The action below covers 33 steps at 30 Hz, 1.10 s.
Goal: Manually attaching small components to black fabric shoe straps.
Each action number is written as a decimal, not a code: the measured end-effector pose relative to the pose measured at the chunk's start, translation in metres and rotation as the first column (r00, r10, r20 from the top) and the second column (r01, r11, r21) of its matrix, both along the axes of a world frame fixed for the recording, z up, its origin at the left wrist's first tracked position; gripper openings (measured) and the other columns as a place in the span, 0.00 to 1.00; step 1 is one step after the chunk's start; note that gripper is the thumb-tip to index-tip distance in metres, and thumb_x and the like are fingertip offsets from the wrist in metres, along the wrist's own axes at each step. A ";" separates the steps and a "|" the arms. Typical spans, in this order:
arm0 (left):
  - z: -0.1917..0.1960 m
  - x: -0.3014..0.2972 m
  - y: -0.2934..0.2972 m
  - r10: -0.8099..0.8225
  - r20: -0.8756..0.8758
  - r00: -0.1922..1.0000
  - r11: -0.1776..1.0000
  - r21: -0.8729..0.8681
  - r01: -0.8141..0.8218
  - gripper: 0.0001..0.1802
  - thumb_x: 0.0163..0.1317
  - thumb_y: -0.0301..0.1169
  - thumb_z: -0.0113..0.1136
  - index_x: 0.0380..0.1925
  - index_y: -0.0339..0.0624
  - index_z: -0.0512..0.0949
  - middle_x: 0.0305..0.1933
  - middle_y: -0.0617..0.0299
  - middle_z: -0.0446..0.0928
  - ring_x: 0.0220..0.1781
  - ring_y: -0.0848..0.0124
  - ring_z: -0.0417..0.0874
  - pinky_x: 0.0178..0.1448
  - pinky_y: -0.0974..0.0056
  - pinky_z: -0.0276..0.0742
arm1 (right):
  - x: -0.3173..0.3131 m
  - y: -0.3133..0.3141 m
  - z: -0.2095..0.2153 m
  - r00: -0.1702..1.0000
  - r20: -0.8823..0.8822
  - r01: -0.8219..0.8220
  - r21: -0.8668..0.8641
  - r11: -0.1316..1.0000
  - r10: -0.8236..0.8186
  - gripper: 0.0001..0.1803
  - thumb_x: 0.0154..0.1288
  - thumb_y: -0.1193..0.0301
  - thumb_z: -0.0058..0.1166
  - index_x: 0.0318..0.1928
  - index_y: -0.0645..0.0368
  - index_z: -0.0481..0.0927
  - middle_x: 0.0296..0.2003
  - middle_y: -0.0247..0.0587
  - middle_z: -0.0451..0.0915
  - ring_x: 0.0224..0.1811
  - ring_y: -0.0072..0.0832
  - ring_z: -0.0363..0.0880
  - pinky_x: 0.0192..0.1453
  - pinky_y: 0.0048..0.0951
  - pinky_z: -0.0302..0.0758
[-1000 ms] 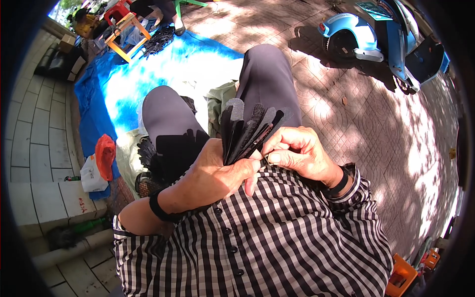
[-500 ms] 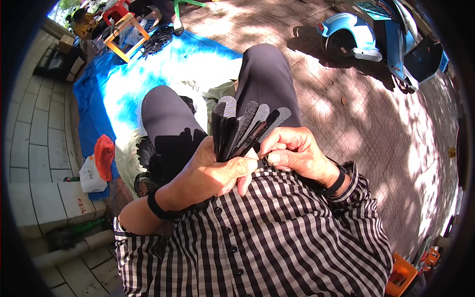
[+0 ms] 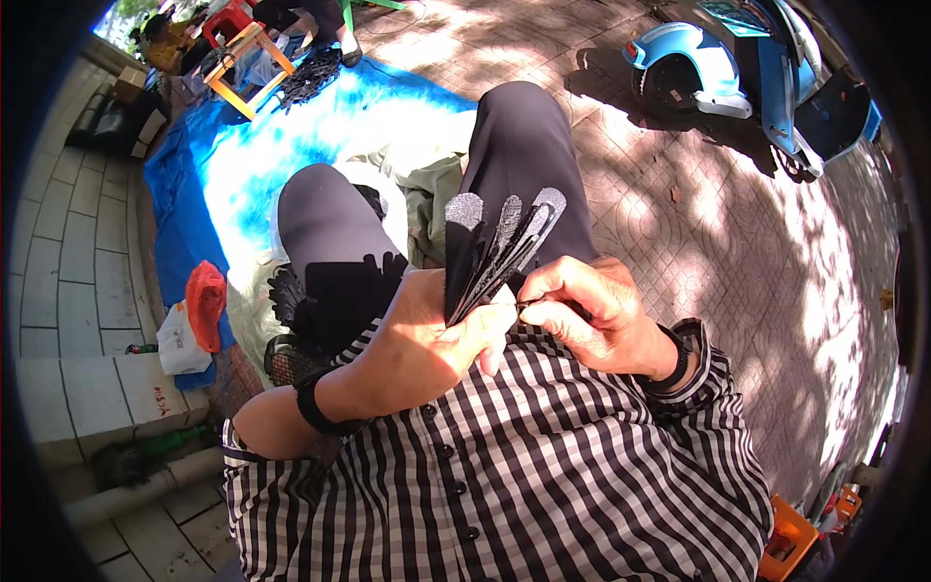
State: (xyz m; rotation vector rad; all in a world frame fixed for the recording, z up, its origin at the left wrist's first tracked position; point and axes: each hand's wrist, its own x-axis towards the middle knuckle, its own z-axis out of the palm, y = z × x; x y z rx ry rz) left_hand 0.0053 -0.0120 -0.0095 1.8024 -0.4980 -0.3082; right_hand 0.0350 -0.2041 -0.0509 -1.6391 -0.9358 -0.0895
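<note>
I see left hand (image 3: 425,335) grasping black gloves (image 3: 491,262), tips up, likely keeping their lower edge exposed; right hand (image 3: 596,315) pinches a small dark bit (image 3: 523,307) there, unidentifiable.

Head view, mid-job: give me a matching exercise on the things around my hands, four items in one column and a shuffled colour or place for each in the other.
Column one:
1. Bundle of black, grey-tipped pieces
2. Scooter
3. Red bag
4. Plastic container

Column two:
A. Orange, near the lower right edge
B. Gripped in the left hand
C. Light blue, at the upper right
D. At the left, beside a white bag

Right pairs: 1-B, 2-C, 3-D, 4-A
</note>
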 end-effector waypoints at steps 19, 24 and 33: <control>0.010 0.014 0.007 0.003 -0.593 0.805 0.976 -0.172 -0.130 0.09 0.59 0.32 0.54 0.28 0.36 0.75 0.16 0.61 0.74 0.09 0.82 0.65 0.13 0.76 0.58 | 0.005 0.000 -0.014 0.492 -0.739 -0.101 0.477 0.873 0.460 0.09 0.65 0.71 0.51 0.40 0.64 0.75 0.18 0.24 0.66 0.18 0.10 0.58 0.21 0.14 0.55; 0.008 0.014 0.009 0.000 -0.606 0.795 0.959 -0.226 -0.172 0.11 0.59 0.32 0.53 0.27 0.34 0.75 0.15 0.59 0.74 0.08 0.81 0.64 0.12 0.76 0.58 | 0.005 0.002 -0.011 0.434 -0.742 -0.095 0.527 0.845 0.512 0.10 0.67 0.69 0.48 0.41 0.64 0.75 0.17 0.24 0.65 0.17 0.10 0.57 0.21 0.14 0.54; 0.006 0.015 0.012 -0.029 -0.603 0.797 0.951 -0.261 -0.163 0.11 0.60 0.33 0.53 0.27 0.33 0.75 0.15 0.59 0.73 0.08 0.81 0.64 0.12 0.76 0.58 | 0.006 -0.002 -0.006 0.538 -0.724 -0.108 0.449 0.887 0.432 0.11 0.64 0.71 0.52 0.45 0.63 0.75 0.17 0.20 0.62 0.17 0.11 0.55 0.23 0.16 0.53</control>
